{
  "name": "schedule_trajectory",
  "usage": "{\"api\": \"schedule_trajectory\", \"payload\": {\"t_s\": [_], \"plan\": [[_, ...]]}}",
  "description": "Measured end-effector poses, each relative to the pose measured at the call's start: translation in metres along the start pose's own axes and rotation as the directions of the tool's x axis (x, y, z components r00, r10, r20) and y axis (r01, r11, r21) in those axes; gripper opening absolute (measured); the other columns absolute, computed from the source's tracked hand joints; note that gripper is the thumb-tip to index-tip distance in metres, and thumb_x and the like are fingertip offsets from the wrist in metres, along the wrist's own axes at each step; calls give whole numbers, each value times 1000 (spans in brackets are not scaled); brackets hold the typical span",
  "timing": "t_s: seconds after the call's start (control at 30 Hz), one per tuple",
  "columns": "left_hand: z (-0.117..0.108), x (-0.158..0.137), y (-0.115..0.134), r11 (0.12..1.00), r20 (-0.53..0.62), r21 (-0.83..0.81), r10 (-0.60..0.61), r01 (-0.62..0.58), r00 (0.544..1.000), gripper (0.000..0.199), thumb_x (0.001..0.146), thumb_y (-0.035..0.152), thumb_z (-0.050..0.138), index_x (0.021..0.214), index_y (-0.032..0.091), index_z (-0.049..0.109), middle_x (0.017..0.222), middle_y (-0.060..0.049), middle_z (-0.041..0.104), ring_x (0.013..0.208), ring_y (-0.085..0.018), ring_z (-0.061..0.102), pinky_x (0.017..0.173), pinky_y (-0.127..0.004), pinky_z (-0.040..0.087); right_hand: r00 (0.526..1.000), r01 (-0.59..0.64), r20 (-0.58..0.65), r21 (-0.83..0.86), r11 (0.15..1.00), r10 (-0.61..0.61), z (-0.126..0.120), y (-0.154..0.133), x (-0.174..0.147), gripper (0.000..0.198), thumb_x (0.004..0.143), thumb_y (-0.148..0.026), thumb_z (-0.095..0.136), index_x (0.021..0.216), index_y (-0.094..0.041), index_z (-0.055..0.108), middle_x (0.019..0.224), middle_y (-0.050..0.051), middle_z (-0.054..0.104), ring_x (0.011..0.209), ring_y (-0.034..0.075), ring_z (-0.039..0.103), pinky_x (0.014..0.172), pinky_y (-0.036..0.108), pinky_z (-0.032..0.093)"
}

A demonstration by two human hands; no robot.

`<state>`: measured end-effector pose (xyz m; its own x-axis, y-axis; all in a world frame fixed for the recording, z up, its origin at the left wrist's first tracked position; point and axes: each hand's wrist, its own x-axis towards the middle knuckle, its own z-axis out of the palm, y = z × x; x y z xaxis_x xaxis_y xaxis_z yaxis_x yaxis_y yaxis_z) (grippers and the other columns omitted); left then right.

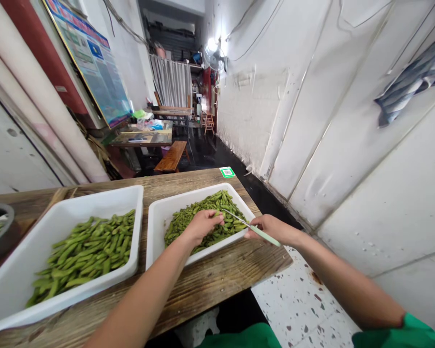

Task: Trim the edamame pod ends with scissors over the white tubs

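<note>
Over the right white tray [152,232], my left hand [202,224] pinches a green edamame pod [219,213] between thumb and fingers. My right hand [270,228] is closed around a pair of scissors [264,235] with pale green handles. Their thin metal blades point left and reach the pod at my left fingertips. Beneath both hands lies a heap of edamame pods [188,217] that fills much of this tray. A second white tray [139,212] stands to the left, holding another pile of edamame pods [90,251].
Both trays rest on a wooden table [203,285], with a green QR-code card [227,172] at its far corner. A dark basin [3,232] sits at the left edge. Beyond are a bench [172,155] and another table [145,140]. A white wall [348,145] runs along the right.
</note>
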<state>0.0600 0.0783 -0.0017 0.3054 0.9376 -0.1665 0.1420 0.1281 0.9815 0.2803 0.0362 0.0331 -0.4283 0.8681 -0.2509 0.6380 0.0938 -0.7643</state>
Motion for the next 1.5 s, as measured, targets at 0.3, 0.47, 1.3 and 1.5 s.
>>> {"api": "schedule_trajectory", "payload": {"t_s": [0.3,0.47,1.3,1.5], "plan": [[-7,10,1,836,-69,-548,-5,-34,998,21,65,18,69,68,15,48,55,6,47,47,-3,43,44,-13,34,998,-16,59,201,979,4,5,-9,-6,42,72,-58,54,69,-17,44,54,-4,47,42,7,46,38,17,39],[-8,7,5,805,-23,-593,-34,14,999,8,70,11,61,70,12,53,62,-2,58,57,-6,54,51,-14,42,993,-49,114,303,952,15,12,-13,-1,45,73,-61,51,66,-17,43,50,-5,46,37,6,45,33,16,38],[4,9,-11,798,-160,597,226,-88,961,14,68,20,57,81,17,61,71,-1,62,66,-15,56,61,-25,41,997,-83,25,311,947,79,-5,15,0,37,67,-50,64,72,-16,50,46,-7,44,34,5,43,30,14,36],[23,25,-8,468,118,850,282,-244,952,31,74,31,56,103,26,64,107,-7,64,96,-23,58,79,-30,42,998,-57,-12,363,930,66,0,27,1,35,67,-48,64,73,-16,52,44,-9,41,33,5,40,30,15,36]]}}
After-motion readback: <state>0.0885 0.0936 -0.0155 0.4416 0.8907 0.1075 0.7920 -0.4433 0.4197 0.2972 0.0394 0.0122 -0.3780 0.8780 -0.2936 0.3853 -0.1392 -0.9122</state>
